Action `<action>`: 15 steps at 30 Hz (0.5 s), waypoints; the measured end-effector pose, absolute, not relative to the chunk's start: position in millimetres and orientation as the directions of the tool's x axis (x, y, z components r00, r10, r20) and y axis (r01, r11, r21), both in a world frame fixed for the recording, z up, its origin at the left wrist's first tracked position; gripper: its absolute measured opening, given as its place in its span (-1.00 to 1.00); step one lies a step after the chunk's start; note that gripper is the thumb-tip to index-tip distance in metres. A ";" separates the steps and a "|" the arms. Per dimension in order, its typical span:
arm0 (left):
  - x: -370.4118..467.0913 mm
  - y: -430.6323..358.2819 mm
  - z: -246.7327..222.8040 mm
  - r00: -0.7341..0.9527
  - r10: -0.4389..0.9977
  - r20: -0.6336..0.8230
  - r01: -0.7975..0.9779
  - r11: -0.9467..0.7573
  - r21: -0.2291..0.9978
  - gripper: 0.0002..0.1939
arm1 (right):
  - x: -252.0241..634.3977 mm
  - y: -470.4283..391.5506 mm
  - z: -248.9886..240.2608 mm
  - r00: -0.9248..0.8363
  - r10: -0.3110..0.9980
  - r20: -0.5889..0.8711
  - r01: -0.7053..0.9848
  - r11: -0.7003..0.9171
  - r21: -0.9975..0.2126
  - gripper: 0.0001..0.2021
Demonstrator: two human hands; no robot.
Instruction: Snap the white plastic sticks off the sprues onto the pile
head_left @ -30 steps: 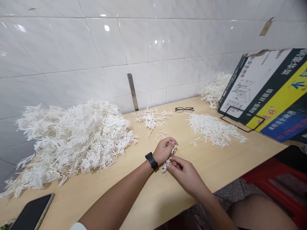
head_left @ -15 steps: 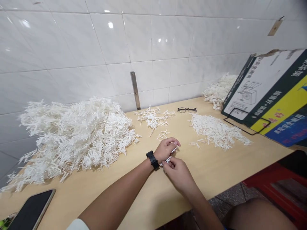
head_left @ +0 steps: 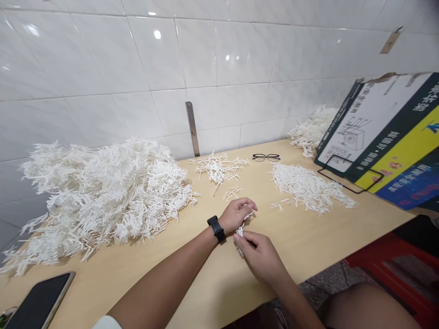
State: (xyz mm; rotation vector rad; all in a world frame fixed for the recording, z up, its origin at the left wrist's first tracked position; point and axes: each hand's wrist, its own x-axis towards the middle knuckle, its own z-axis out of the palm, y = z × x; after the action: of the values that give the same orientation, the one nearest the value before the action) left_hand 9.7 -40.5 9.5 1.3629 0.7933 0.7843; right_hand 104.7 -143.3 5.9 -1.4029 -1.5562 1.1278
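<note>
My left hand [head_left: 239, 214], with a black watch on its wrist, is closed on a thin white branched plastic piece [head_left: 249, 214] that pokes out below the thumb. Just nearer to me, my right hand [head_left: 258, 251] pinches small white plastic sprigs [head_left: 240, 232] between thumb and fingertips; some hang below the fingers. A big heap of white branched plastic pieces [head_left: 113, 196] lies to the left. Beyond my hands are a small pile of bare white stems [head_left: 219, 168] and a few loose stems [head_left: 232, 193]. A spread of short white sprigs [head_left: 308, 187] lies to the right.
Eyeglasses [head_left: 266, 157] lie near the wall. A printed cardboard box [head_left: 380, 141] leans at the right, with a black wire frame [head_left: 350, 176] before it and another white pile [head_left: 312, 130] behind. A phone [head_left: 43, 299] lies front left. A red stool [head_left: 384, 269] stands below the table edge.
My right hand has shifted slightly right and down, away from the left wrist, with the sprigs still pinched. My left hand has stayed almost in place. The view has moved slightly.
</note>
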 end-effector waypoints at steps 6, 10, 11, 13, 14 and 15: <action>10.1 -42.4 8.6 0.522 0.853 0.008 0.065 -0.049 0.997 -0.70 | 104.7 -151.9 -0.7 -0.137 0.989 0.052 0.423 0.106 -0.900 -0.54; 10.8 -42.2 7.4 0.509 0.860 0.044 0.109 -0.116 0.987 -0.69 | 106.7 -156.9 -7.3 -0.117 0.981 0.155 0.535 0.194 -0.823 -0.56; 11.1 -42.7 7.9 0.511 0.859 0.045 0.126 -0.126 0.984 -0.70 | 108.0 -159.1 -8.8 -0.108 0.979 0.173 0.556 0.204 -0.806 -0.56; 11.7 -44.3 9.7 0.518 0.855 0.035 0.157 -0.136 0.978 -0.71 | 111.1 -164.9 -11.1 -0.096 0.973 0.211 0.588 0.226 -0.777 -0.57; 12.1 -45.4 10.9 0.522 0.853 0.029 0.170 -0.136 0.976 -0.72 | 112.6 -168.2 -11.7 -0.094 0.968 0.234 0.601 0.242 -0.762 -0.57; 12.6 -46.5 12.2 0.526 0.850 0.023 0.178 -0.137 0.974 -0.73 | 113.9 -171.6 -11.9 -0.095 0.962 0.257 0.613 0.260 -0.746 -0.58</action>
State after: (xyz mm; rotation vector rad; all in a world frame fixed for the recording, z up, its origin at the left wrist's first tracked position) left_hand 12.6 -46.5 12.2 1.6326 0.8898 0.7397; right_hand 113.9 -171.6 -11.9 -1.4391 -1.7989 0.6029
